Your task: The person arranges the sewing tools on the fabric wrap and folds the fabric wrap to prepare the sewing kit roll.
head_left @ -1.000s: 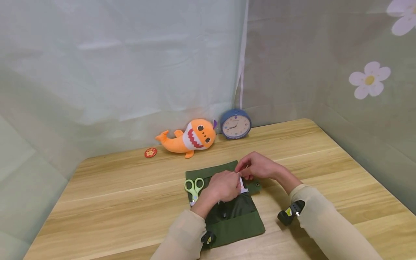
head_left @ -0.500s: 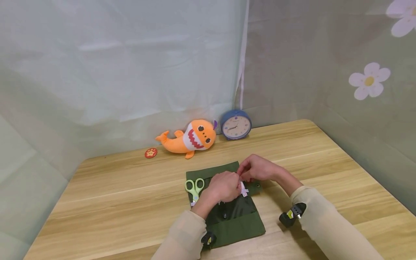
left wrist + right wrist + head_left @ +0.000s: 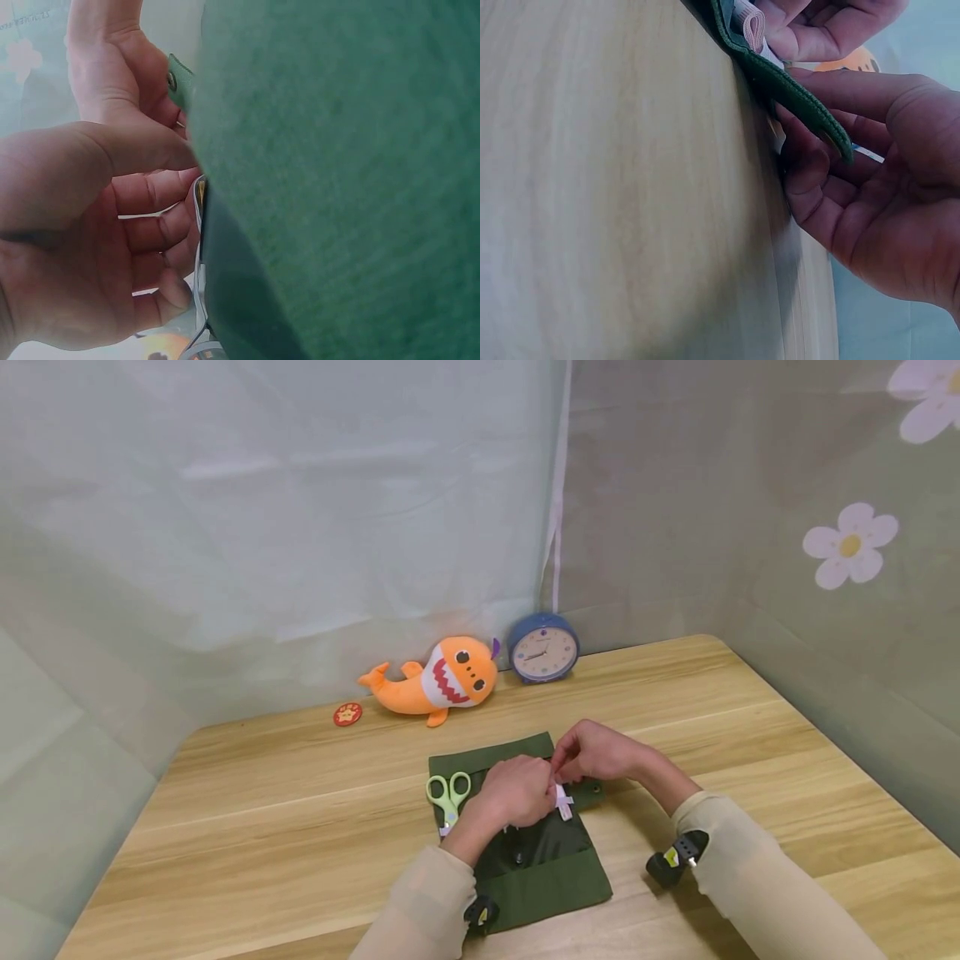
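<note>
A dark green fabric sewing-kit-like pouch (image 3: 551, 885) lies unfolded on the table, its snap tab (image 3: 588, 792) reaching out to the right. At its right edge is a narrow pale pink-and-white strip (image 3: 564, 804), looped over in the right wrist view. My left hand (image 3: 521, 789) lies across the pouch, thumb and fingertips pinching at the strip. My right hand (image 3: 600, 750) comes from the right, its thumb and index finger pinching at the strip's far end; the fingertips partly hide it. Light green scissors (image 3: 448, 793) lie on the pouch's left side. A silvery metal tool (image 3: 199, 285) shows in the left wrist view.
An orange plush shark (image 3: 435, 681) and a blue round clock (image 3: 543, 647) stand at the back of the wooden table (image 3: 285, 827). A red round badge (image 3: 347, 714) lies left of the shark. Cloth walls (image 3: 337, 527) close off the back.
My right hand has shifted slightly to the right and toward me. More of the pale strip shows below the fingers. My left hand stays nearly in place.
</note>
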Tool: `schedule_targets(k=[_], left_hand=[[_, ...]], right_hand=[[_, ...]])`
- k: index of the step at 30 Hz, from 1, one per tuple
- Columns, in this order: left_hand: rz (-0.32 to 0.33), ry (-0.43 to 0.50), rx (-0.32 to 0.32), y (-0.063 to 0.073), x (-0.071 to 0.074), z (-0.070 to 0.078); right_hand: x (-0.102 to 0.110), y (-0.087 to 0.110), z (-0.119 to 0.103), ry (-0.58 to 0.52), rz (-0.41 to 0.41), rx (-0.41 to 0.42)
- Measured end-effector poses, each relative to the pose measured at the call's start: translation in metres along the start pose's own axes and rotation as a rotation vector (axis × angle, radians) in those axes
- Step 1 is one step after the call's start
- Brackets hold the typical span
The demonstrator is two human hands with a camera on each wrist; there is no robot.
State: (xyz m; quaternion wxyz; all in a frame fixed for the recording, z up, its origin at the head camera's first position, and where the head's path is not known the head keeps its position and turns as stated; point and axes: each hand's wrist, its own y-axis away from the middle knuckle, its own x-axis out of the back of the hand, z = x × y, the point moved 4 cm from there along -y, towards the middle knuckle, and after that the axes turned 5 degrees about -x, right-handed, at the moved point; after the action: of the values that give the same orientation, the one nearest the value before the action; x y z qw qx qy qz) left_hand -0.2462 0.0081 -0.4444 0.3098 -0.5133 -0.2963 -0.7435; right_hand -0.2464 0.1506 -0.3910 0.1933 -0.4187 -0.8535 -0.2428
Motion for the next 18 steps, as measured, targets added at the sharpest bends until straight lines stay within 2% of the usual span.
schedule_targets(k=[18], left_hand=[[-0.014, 0.015, -0.004, 0.001, -0.0003, -0.0003]], right_hand=[[-0.0009, -0.0001, -0.0015, 0.018, -0.017, -0.011]])
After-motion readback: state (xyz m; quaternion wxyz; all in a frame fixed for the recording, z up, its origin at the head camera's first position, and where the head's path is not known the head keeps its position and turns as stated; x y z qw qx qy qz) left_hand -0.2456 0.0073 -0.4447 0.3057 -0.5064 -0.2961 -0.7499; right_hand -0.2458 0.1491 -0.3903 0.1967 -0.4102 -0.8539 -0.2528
